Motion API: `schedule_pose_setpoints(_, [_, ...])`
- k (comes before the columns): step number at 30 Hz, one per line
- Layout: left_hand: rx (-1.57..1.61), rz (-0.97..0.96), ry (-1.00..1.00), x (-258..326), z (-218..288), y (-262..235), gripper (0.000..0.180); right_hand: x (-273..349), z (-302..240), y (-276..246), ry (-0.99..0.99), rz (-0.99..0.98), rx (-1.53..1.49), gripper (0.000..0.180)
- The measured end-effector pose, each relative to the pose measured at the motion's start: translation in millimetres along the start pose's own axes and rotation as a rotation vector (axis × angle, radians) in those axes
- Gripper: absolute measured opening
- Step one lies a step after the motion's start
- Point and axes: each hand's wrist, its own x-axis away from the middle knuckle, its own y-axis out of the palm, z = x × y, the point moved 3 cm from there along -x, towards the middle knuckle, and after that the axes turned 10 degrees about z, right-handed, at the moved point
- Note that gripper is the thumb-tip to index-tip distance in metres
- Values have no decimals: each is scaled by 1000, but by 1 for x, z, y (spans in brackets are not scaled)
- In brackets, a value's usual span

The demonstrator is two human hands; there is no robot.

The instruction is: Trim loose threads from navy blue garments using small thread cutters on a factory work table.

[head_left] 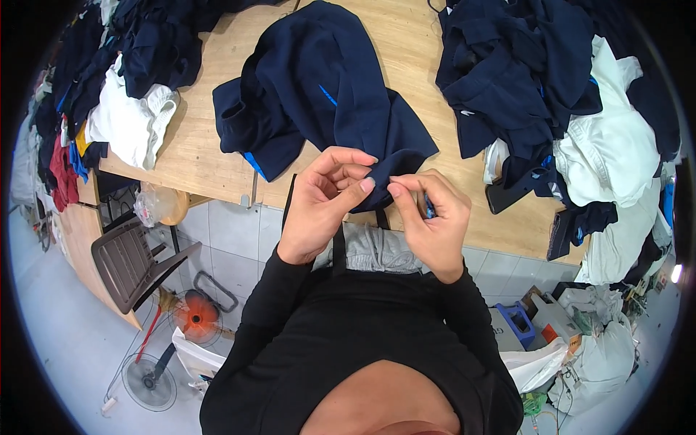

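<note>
The navy garment lies just beyond the grip, its near edge pinched lightly by the left hand; the right hand, thumb and forefinger closed beside it, curls around a blue item. Seemingly close edge work, calling for steady cloth.

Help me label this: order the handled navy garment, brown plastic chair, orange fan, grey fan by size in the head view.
Navy garment
Brown plastic chair
Orange fan and grey fan: too alike to rank
</note>
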Motion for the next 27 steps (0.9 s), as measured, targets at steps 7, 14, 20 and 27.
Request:
schedule_pose_setpoints(7, [-41,-222,-174,8,5,5,50,-6,2,-4,114,-63,-92,8])
schedule_pose_setpoints(14, [-84,-183,-49,8,5,3,54,-6,7,-14,178,-91,-153,11])
schedule_pose_setpoints(20, [-145,-151,-11,7,7,4,38,-6,-15,-27,251,-250,-82,13])
schedule_pose_setpoints(27, [-135,-71,35,14,3,10,28,7,-32,-15,94,-245,-110,20])
